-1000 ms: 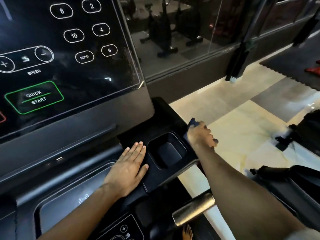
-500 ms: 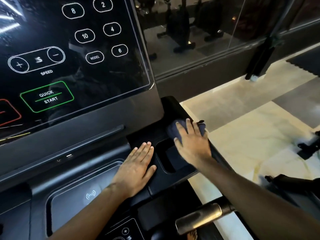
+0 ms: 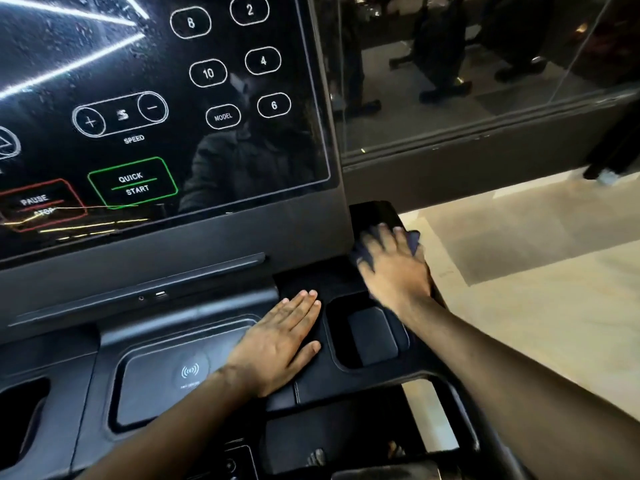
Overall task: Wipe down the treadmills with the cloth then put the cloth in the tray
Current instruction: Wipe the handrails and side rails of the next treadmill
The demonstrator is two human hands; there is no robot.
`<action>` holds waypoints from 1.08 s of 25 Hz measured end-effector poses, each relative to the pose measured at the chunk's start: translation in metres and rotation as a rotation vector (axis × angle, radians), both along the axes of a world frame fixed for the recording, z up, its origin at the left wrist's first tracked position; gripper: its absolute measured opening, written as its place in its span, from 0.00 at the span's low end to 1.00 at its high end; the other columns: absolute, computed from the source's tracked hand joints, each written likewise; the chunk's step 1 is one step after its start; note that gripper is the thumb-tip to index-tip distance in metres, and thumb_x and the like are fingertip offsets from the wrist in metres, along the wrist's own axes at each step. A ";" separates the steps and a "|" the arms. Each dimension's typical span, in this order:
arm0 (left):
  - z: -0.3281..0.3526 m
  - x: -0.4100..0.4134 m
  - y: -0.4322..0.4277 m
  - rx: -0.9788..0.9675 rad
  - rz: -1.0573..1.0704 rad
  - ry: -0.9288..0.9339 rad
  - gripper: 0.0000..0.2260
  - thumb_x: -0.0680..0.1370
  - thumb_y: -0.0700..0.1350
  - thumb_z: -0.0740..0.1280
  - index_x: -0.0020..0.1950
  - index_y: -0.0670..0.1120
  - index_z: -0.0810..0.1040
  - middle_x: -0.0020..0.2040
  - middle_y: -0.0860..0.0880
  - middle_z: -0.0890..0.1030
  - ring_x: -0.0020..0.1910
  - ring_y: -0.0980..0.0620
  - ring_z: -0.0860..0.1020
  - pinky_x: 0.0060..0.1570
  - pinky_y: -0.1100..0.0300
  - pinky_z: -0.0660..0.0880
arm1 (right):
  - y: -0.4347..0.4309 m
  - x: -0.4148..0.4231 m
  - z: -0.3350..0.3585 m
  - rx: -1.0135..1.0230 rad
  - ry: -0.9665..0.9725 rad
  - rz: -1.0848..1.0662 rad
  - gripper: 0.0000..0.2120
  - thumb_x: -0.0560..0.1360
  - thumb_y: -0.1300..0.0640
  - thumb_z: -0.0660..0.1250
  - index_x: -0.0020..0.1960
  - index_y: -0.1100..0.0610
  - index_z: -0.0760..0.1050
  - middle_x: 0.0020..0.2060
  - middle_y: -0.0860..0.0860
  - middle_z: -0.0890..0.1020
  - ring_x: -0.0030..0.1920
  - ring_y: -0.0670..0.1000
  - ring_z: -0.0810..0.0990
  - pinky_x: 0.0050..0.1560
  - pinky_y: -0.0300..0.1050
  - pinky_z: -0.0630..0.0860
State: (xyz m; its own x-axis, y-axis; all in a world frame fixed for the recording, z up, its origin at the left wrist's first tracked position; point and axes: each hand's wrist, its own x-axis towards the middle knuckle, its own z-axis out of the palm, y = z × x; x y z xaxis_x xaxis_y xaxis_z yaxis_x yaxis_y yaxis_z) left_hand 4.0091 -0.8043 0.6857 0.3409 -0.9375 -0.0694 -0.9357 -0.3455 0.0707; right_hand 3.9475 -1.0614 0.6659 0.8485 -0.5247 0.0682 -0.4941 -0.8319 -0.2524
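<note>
Treadmill [image 3: 363, 382] wiping is under way on the right wing of the console. Nearest the camera, the left hand [image 3: 277, 344] lies flat on the trim between the charging pad [image 3: 187, 372] and the open recess [image 3: 370, 332]. Its fingers are straight and together and it holds nothing. It has kept that spot through the last second, so I judge it a brace and not a working hand.

Just beyond the recess, the right hand [image 3: 394, 268] presses the dark blue cloth [image 3: 414, 239] onto the wing, fingers spread and laid flat over it. The hand is blurred, so I cannot tell whether the thumb tucks under the fabric. The cloth shows past the fingertips and at the hand's left side.

That hand is what changed. A second ago it was at the wing's outer right edge with the cloth bunched under it. Half a second ago it lay on top, at the recess's far rim. Now it is further up, close to the far corner beside the screen [image 3: 173, 116] housing. The stroke seems to be sweeping the wing from the edge inward and away.

The recess floor and the screen, which looks speckled, probably remain to be wiped. I cannot tell whether this recess is the tray meant for the cloth. Beyond it are a glass wall [image 3: 467, 81] and the pale floor [image 3: 519, 271].
</note>
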 end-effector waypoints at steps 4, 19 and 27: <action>0.002 0.000 0.000 0.049 0.000 -0.028 0.29 0.83 0.59 0.48 0.79 0.43 0.56 0.79 0.47 0.54 0.79 0.52 0.49 0.75 0.57 0.45 | -0.010 -0.001 -0.009 -0.275 -0.117 0.668 0.26 0.77 0.41 0.59 0.73 0.44 0.69 0.73 0.50 0.71 0.75 0.56 0.67 0.67 0.63 0.68; 0.007 0.000 -0.024 0.098 0.061 0.046 0.29 0.83 0.59 0.44 0.80 0.46 0.48 0.80 0.49 0.47 0.78 0.57 0.41 0.76 0.58 0.41 | -0.023 0.046 -0.006 -0.091 -0.072 0.545 0.27 0.77 0.38 0.53 0.72 0.46 0.71 0.77 0.52 0.66 0.78 0.55 0.59 0.73 0.65 0.57; 0.006 -0.001 -0.030 0.089 0.070 0.061 0.29 0.82 0.60 0.42 0.80 0.46 0.48 0.80 0.49 0.46 0.78 0.57 0.41 0.76 0.57 0.40 | -0.036 0.076 0.000 -0.015 -0.037 0.540 0.27 0.78 0.39 0.55 0.76 0.42 0.65 0.79 0.45 0.59 0.80 0.51 0.53 0.74 0.62 0.57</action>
